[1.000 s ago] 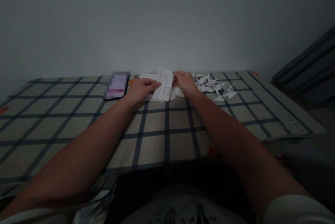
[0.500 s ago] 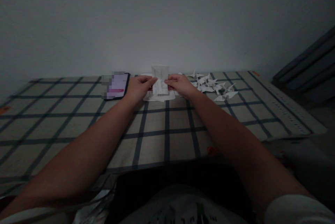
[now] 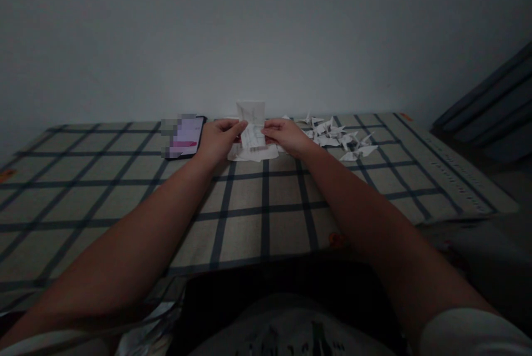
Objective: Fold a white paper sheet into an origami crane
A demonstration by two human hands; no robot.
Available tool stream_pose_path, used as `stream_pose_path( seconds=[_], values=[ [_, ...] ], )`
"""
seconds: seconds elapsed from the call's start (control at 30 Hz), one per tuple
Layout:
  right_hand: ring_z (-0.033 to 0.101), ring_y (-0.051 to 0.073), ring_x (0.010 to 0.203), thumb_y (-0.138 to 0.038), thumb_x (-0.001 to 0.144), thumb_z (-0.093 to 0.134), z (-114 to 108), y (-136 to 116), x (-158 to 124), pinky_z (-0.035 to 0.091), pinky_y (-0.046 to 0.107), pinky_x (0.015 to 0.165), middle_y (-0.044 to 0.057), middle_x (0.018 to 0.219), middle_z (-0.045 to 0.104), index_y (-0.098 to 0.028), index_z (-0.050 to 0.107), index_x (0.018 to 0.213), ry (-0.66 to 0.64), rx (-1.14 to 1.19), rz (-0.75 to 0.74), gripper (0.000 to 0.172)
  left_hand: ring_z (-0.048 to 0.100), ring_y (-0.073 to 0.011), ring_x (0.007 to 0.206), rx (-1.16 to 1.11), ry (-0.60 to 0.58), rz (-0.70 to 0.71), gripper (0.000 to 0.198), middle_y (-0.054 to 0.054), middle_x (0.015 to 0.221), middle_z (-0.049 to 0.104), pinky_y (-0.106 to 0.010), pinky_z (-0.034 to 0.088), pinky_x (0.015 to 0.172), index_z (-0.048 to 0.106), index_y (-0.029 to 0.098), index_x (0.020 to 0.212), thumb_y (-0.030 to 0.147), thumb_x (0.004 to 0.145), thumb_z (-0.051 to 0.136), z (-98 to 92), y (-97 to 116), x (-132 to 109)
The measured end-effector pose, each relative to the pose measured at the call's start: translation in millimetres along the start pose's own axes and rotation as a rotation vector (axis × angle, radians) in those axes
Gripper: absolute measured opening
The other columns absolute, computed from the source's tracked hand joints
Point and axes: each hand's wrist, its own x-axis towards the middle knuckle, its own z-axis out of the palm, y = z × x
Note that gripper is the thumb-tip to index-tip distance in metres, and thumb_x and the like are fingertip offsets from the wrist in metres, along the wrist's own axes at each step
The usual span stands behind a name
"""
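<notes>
A white piece of paper, creased across its middle, is held between my two hands near the back of the table. On its left edge, the thumb and fingers of my left hand pinch it. My right hand grips the right edge in the same way. The upper part of the paper stands up, and the lower part slopes toward me. Beneath it lie more white paper sheets, with something dark red partly hidden behind my fingers.
A phone with a lit screen lies left of my left hand. Several folded paper cranes are piled to the right. A checked cloth covers the table, which meets a plain wall at the back.
The held paper has shifted slightly left and up, and its lower part now tilts a little. Both hands keep their pinch on it. The phone and cranes have not moved.
</notes>
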Motion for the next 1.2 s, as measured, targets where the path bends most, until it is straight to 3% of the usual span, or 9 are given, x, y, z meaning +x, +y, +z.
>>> stream_pose_path(
  seconds=[0.17,0.4,0.67,1.03,1.2],
  values=[
    [0.061,0.007,0.065,-0.003,0.089,0.063,2.2,-2.5,-1.4,0.054,0.018,0.068,-0.002,0.075,0.07,-0.016,0.068,0.08,0.014,0.01,0.031,0.016,0.067,-0.0166,0.072,0.002,0.018,0.03,0.03,-0.004,0.079,0.074,-0.028,0.058,0.069,0.074,0.016,0.082,0.044,0.071,0.081,0.1,-2.9,1.2],
    [0.061,0.01,0.057,-0.015,0.099,0.062,2.5,-5.0,-3.7,0.052,0.02,0.058,0.001,0.062,0.067,-0.015,0.069,0.075,-0.012,-0.103,0.141,0.025,0.064,-0.0137,0.066,-0.021,0.032,0.06,0.028,-0.003,0.075,0.072,-0.027,0.057,0.068,0.074,0.017,0.079,0.043,0.072,0.081,-1.6,-4.4,3.5],
    [0.061,0.008,0.062,0.002,0.085,0.065,1.7,-6.2,-2.6,0.052,0.018,0.065,-0.002,0.068,0.068,-0.014,0.071,0.077,-0.016,-0.069,0.062,0.019,0.064,-0.0146,0.068,0.025,0.078,0.069,0.031,-0.003,0.077,0.072,-0.026,0.055,0.065,0.072,0.018,0.079,0.048,0.074,0.079,-2.5,-8.7,6.0],
    [0.066,0.011,0.078,0.007,0.07,0.063,-0.7,-4.6,-3.1,0.055,0.021,0.076,0.001,0.089,0.079,-0.016,0.076,0.09,-0.132,-0.042,0.039,0.034,0.066,-0.0163,0.07,0.046,0.111,0.053,0.033,-0.005,0.08,0.073,-0.027,0.056,0.066,0.074,0.018,0.083,0.05,0.074,0.079,-5.7,-12.5,11.4],
    [0.062,0.009,0.069,-0.01,0.087,0.067,-2.1,-1.1,1.4,0.054,0.021,0.071,0.0,0.078,0.073,-0.016,0.073,0.082,-0.014,-0.014,0.03,0.01,0.066,-0.0163,0.069,-0.003,0.033,-0.003,0.03,-0.005,0.08,0.074,-0.028,0.056,0.066,0.075,0.017,0.081,0.044,0.07,0.082,-2.9,-10.0,7.7]
  ],
)
